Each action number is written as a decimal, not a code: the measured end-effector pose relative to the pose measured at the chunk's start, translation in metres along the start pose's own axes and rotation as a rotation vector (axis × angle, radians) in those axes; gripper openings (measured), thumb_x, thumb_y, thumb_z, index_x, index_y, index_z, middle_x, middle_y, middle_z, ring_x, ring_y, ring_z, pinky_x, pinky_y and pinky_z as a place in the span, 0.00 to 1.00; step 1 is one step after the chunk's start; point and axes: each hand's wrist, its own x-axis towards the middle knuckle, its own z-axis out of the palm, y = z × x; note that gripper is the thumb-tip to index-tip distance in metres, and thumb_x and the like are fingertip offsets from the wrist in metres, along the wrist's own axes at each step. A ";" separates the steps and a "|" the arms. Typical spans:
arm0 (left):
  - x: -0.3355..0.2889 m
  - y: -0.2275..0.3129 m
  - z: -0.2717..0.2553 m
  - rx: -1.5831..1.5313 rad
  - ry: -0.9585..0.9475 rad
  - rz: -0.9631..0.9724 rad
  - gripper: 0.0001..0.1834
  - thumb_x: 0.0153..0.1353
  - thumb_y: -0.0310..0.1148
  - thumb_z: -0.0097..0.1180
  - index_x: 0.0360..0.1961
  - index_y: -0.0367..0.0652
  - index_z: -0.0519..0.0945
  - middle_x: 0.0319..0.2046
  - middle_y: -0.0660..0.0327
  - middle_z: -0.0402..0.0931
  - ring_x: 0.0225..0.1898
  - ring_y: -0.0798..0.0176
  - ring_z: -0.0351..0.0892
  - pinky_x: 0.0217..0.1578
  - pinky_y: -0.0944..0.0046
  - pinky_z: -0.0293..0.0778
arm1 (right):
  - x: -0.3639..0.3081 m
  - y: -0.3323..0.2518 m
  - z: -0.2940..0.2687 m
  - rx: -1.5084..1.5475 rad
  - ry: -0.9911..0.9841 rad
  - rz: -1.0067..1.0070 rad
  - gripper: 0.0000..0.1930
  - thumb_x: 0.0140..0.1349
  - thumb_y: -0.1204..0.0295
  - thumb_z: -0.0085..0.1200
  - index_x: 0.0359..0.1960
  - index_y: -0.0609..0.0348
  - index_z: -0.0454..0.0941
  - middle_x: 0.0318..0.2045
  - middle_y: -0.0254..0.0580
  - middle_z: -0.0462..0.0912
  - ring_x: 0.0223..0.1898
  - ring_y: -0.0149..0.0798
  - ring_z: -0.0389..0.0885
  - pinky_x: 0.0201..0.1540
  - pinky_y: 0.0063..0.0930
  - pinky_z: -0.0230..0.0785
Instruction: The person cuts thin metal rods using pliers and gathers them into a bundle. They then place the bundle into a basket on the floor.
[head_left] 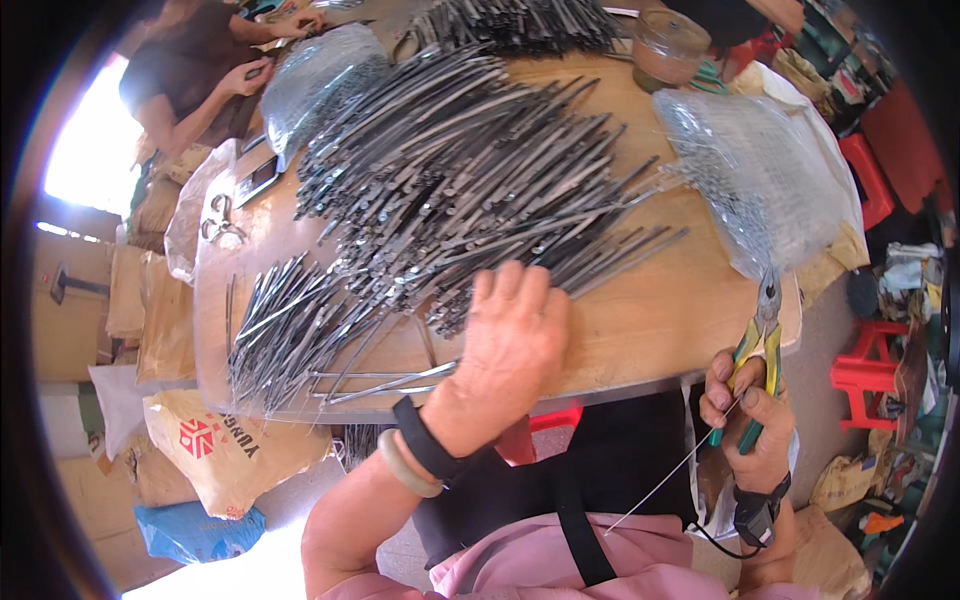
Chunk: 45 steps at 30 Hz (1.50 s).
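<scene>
A big heap of thin dark strips [440, 170] covers the middle of the wooden table [640, 335]. My left hand [510, 335] rests at the heap's near edge, its fingers curled down and pressed together. Its fingertips are hidden, so what they grip does not show. Off the table's right front edge, my right hand [755, 415] is closed round pliers [767, 310] with yellow and green handles, jaws pointing up. A thin light rod [660, 482] also passes through its fingers and slants down toward my lap.
A smaller bundle of strips [285, 335] lies at the table's left. Scissors-like cutters [220, 222] rest behind it. Clear plastic bags [765, 170] of small metal parts stand on the table. Red stools [868, 375] are at the right. Another person [190, 80] works at the far left.
</scene>
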 end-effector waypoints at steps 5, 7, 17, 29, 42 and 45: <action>-0.008 0.003 -0.019 -0.205 0.096 -0.060 0.07 0.51 0.24 0.59 0.27 0.38 0.72 0.26 0.54 0.69 0.32 0.50 0.72 0.34 0.53 0.68 | -0.010 -0.004 -0.005 -0.025 0.071 -0.065 0.11 0.52 0.71 0.65 0.32 0.63 0.77 0.42 0.47 0.75 0.34 0.37 0.74 0.31 0.28 0.66; -0.022 0.017 -0.038 -0.551 -0.025 -0.359 0.05 0.55 0.21 0.58 0.31 0.35 0.74 0.24 0.55 0.73 0.24 0.56 0.75 0.27 0.60 0.70 | -0.016 -0.004 -0.008 -0.043 0.079 -0.078 0.11 0.54 0.72 0.64 0.33 0.64 0.77 0.43 0.48 0.75 0.35 0.37 0.74 0.32 0.28 0.66; -0.102 0.072 -0.064 -2.279 -0.004 -1.230 0.40 0.55 0.34 0.69 0.65 0.32 0.64 0.21 0.52 0.75 0.11 0.64 0.65 0.11 0.69 0.59 | -0.022 -0.016 -0.016 -0.380 -0.062 -0.219 0.13 0.57 0.71 0.65 0.36 0.68 0.77 0.46 0.49 0.73 0.35 0.35 0.74 0.36 0.27 0.68; -0.100 0.069 -0.047 -2.272 -0.206 -1.124 0.16 0.54 0.18 0.56 0.46 0.32 0.78 0.31 0.50 0.80 0.28 0.57 0.80 0.30 0.61 0.76 | -0.021 -0.027 -0.005 -0.526 -0.094 -0.380 0.12 0.56 0.72 0.64 0.35 0.69 0.77 0.43 0.51 0.72 0.34 0.34 0.72 0.36 0.27 0.66; -0.095 0.081 -0.037 -1.881 -0.131 -1.202 0.12 0.56 0.19 0.61 0.41 0.30 0.77 0.29 0.44 0.82 0.22 0.54 0.82 0.20 0.62 0.78 | -0.020 -0.029 -0.005 -0.788 -0.098 -0.517 0.13 0.55 0.69 0.66 0.36 0.67 0.79 0.43 0.50 0.73 0.36 0.32 0.72 0.40 0.26 0.66; -0.103 0.075 -0.037 -1.888 -0.174 -1.103 0.09 0.61 0.17 0.56 0.44 0.29 0.77 0.34 0.48 0.83 0.28 0.61 0.83 0.28 0.65 0.80 | -0.020 -0.029 -0.005 -0.914 -0.112 -0.556 0.13 0.55 0.69 0.67 0.35 0.66 0.80 0.43 0.49 0.75 0.36 0.32 0.73 0.41 0.26 0.67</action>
